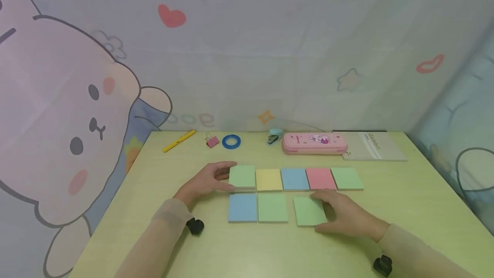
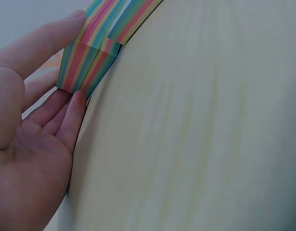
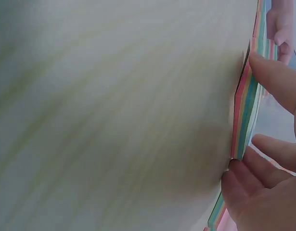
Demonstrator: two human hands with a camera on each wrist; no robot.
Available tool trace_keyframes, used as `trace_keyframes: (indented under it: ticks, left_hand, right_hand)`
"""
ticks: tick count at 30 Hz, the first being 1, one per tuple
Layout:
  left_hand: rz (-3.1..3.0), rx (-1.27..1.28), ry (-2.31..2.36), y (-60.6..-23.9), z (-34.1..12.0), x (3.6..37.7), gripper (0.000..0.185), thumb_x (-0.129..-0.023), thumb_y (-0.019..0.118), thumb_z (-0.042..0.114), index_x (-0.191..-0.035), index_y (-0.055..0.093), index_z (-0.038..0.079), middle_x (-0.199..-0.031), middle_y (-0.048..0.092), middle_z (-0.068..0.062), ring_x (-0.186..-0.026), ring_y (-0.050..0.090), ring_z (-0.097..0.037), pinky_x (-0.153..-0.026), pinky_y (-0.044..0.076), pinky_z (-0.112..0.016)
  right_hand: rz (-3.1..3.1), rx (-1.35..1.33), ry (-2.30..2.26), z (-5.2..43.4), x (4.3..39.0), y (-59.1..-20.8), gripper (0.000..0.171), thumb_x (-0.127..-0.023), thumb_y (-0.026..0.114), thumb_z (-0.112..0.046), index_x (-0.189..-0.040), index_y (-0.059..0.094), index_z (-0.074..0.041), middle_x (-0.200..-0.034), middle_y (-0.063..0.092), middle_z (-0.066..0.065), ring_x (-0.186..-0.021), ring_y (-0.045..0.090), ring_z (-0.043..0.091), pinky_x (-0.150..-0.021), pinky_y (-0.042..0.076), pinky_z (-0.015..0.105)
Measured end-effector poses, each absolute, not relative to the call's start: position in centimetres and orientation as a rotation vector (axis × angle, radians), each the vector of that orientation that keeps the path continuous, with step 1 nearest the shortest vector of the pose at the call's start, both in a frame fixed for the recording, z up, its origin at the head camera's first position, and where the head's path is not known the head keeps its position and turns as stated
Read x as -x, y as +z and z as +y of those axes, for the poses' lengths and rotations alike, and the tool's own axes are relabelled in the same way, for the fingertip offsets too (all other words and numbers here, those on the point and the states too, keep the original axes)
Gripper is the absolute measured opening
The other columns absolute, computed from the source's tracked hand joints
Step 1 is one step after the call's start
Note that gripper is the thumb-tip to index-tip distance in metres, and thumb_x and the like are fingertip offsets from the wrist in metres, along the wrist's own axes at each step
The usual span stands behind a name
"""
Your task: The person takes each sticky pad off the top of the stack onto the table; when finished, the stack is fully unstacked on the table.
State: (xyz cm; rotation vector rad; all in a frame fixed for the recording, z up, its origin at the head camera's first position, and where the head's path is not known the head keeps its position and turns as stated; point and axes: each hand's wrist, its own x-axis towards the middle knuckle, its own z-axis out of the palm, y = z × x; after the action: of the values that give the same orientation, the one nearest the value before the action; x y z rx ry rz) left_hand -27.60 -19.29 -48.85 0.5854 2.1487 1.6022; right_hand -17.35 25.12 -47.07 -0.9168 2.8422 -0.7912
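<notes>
Fingers of left hand (image 1: 204, 182) pinch green pad (image 1: 242, 177) edge; right hand (image 1: 343, 216) grips loose green pad (image 1: 308, 211).

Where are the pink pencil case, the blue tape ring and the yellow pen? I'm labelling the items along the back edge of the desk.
pink pencil case (image 1: 314, 143): head view, middle of its lid.
blue tape ring (image 1: 231, 141): head view, its near rim.
yellow pen (image 1: 179, 140): head view, mid-barrel.
</notes>
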Motion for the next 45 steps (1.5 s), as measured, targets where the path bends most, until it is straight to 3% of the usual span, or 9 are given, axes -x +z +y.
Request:
trace_keyframes:
  ticks: [12, 24, 45]
  left_hand:
    - [2.172, -0.579, 1.601, -48.8, -19.2, 27.5, 0.081, -0.088, 0.086, 0.007, -0.158, 0.045, 0.004, -0.162, 0.044, -0.018, -0.146, 0.048, -0.04, -0.117, 0.045, -0.044]
    - [2.166, -0.562, 1.61, -49.0, -19.3, 27.7, 0.082, -0.088, 0.086, 0.009, -0.158, 0.045, 0.005, -0.162, 0.045, -0.017, -0.145, 0.049, -0.039, -0.115, 0.047, -0.041]
    - [2.144, -0.571, 1.617, -48.9, -19.3, 27.6, 0.083, -0.087, 0.087, 0.008, -0.159, 0.044, 0.005, -0.162, 0.044, -0.017, -0.146, 0.049, -0.038, -0.116, 0.047, -0.041]
  right_hand:
    - [2.918, 0.893, -0.777, 25.0, 17.8, -47.5, 0.079, -0.08, 0.091, -0.048, -0.138, 0.065, -0.002, -0.128, 0.064, 0.006, -0.113, 0.063, 0.022, -0.099, 0.057, 0.048]
    - [2.9, 0.894, -0.812, 24.0, 18.2, -47.5, 0.079, -0.08, 0.09, -0.049, -0.138, 0.065, -0.001, -0.129, 0.064, 0.006, -0.118, 0.062, 0.024, -0.103, 0.054, 0.051]
    - [2.904, 0.908, -0.802, 23.8, 18.4, -47.8, 0.077, -0.081, 0.09, -0.048, -0.137, 0.065, -0.001, -0.127, 0.064, 0.006, -0.115, 0.062, 0.023, -0.1, 0.055, 0.05]
